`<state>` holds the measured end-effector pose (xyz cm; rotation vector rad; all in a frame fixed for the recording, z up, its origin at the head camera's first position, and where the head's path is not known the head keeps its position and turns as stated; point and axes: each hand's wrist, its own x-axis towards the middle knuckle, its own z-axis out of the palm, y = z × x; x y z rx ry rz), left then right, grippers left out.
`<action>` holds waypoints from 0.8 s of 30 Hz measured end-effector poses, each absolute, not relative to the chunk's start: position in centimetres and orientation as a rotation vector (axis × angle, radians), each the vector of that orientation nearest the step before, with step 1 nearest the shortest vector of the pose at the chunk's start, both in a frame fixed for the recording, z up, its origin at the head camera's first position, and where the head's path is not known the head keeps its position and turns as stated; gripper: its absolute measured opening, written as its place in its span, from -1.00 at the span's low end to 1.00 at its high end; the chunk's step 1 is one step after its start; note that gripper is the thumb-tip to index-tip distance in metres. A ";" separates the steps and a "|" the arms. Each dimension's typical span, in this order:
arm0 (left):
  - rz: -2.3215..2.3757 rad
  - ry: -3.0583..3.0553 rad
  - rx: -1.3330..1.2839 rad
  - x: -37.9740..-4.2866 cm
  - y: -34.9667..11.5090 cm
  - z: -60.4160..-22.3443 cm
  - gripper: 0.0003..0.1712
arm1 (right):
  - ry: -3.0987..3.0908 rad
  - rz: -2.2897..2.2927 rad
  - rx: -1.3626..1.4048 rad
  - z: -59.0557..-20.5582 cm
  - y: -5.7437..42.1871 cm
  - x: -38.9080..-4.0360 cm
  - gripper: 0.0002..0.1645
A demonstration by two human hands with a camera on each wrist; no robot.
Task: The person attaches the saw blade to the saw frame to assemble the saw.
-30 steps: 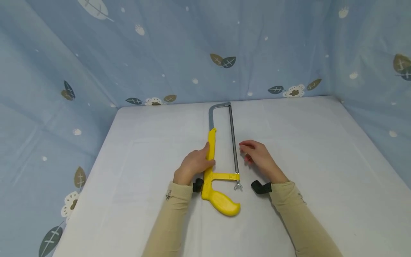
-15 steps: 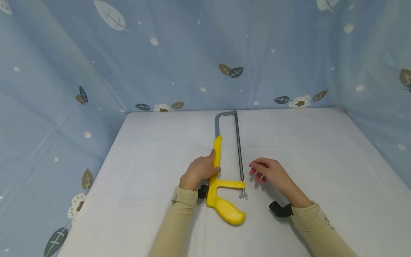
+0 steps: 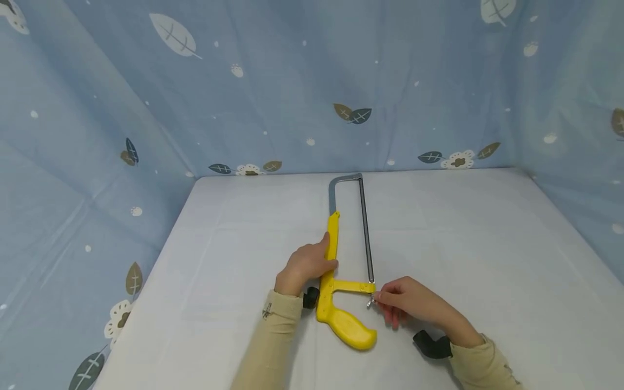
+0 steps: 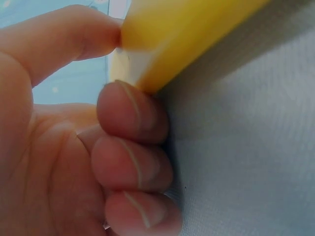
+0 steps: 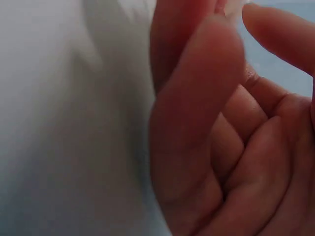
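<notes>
A hacksaw (image 3: 352,329) with a yellow handle and grey metal front frame lies on the white table, its blade (image 3: 366,233) on the right side. My left hand (image 3: 306,265) grips the yellow frame bar from the left, thumb and fingers pinching it. In the left wrist view the yellow bar (image 4: 167,39) sits between the thumb and the curled fingers (image 4: 129,112). At the near end of the blade, my right hand (image 3: 414,300) pinches the small metal wing nut (image 3: 370,303) with thumb and index finger. The right wrist view shows curled fingers (image 5: 197,113); the nut is hidden there.
The white-covered table (image 3: 244,227) ends at a blue patterned curtain (image 3: 273,81) at the back and sides. Black wrist-camera mounts (image 3: 431,345) stick out from both beige sleeves, the left one close to the saw frame.
My right hand has moved from beside the blade nearer to me and now pinches the wing nut. The left hand keeps its grip on the bar. The head view has tilted up slightly.
</notes>
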<state>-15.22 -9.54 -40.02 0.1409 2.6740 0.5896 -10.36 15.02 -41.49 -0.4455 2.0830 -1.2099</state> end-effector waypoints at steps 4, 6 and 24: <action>0.592 2.681 0.153 -15.2 -9.3 -39.9 -0.13 | 2.133 -1.140 -0.432 -41.7 14.7 -9.8 -0.51; 0.594 2.684 0.147 -15.1 -9.3 -39.8 -0.13 | 2.156 -1.124 -0.428 -41.7 14.6 -9.7 -0.51; 0.589 2.705 0.142 -14.8 -9.5 -40.3 -0.13 | 2.181 -1.105 -0.412 -42.0 14.1 -9.2 -0.53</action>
